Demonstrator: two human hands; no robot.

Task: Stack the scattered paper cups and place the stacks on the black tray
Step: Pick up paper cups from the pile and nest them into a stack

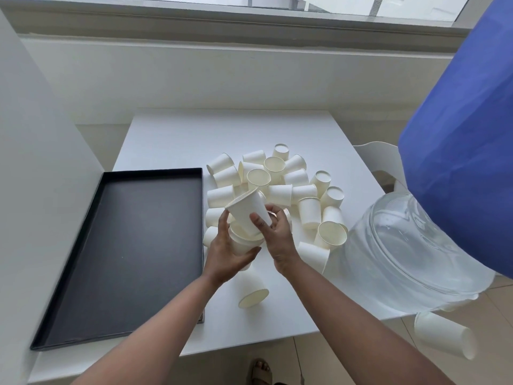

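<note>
Head view: tray (133, 245) bare, no stacks placed. Left hand (226, 255) grips short stack (241, 243); right hand (274, 232) pinches cup (247, 212) entering it. Pile (280, 184) on tabletop (172, 137) mostly unsorted.

White cups (280, 184) heaped mid-table, mostly tipped over; small stack (244, 218) held tilted; black tray (133, 245) left, empty.

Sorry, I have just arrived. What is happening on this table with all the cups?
A person is stacking white paper cups. The left hand holds a cup or short stack, and the right hand fits another cup onto it. Many loose cups lie in a heap on the white table. The black tray to the left has no stacks yet.
</note>
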